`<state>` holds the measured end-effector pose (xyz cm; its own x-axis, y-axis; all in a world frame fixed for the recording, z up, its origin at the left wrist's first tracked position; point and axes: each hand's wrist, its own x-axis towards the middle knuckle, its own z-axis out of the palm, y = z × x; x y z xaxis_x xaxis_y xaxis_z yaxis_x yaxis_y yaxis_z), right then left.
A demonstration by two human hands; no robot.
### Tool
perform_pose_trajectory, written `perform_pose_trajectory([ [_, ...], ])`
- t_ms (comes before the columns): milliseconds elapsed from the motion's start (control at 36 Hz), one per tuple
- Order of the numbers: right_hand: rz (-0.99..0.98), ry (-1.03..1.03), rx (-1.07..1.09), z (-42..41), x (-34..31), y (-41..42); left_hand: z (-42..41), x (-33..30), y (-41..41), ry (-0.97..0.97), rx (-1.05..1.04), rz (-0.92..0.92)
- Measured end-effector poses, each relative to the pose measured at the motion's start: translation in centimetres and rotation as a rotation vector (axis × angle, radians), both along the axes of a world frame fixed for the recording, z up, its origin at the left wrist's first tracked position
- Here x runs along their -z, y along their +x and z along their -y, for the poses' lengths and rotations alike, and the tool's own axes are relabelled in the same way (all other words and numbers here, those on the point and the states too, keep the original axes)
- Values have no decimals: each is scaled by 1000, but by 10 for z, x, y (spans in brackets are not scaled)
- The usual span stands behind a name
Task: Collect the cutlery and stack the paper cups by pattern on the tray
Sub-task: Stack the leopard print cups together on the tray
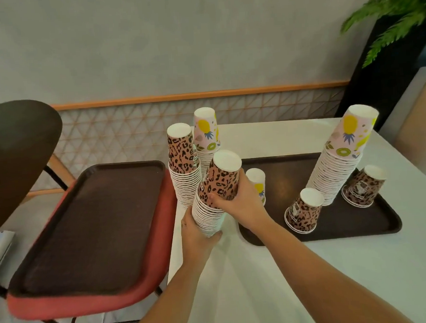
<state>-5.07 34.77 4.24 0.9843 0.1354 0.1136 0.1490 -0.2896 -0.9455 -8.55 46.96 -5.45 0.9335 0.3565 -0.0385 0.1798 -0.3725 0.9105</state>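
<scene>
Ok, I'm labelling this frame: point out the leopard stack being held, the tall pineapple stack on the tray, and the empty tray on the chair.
held leopard stack point(222, 183): head view, top cup's side.
tall pineapple stack point(332, 174): head view, stacked rims.
empty tray point(93, 226): head view, bare floor.

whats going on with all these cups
A person holds a tilted stack of leopard-print cups in both hands: left hand at its base, right hand around the top cup. Another leopard stack and a pineapple stack stand behind; a taller pineapple stack stands on the brown tray.
</scene>
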Motion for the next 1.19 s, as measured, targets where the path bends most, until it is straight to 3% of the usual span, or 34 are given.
perform_pose_trajectory([
  [361, -45, 49, 61, 29, -6, -11, 1, 3, 2, 94, 6, -1],
  [611, -11, 67, 51, 71, -35, -21, 31, -24, -6, 156, 207, -97],
  [722, 19, 48, 73, 101, -41, -25, 67, -34, -12, 60, 292, -197],
  [917, 48, 5, 55, 177, -56, -28, 146, -44, -25, -204, 417, -73],
  [1194, 41, -122, 10, 275, -69, -20, 262, -49, -17, -350, 432, -98],
])
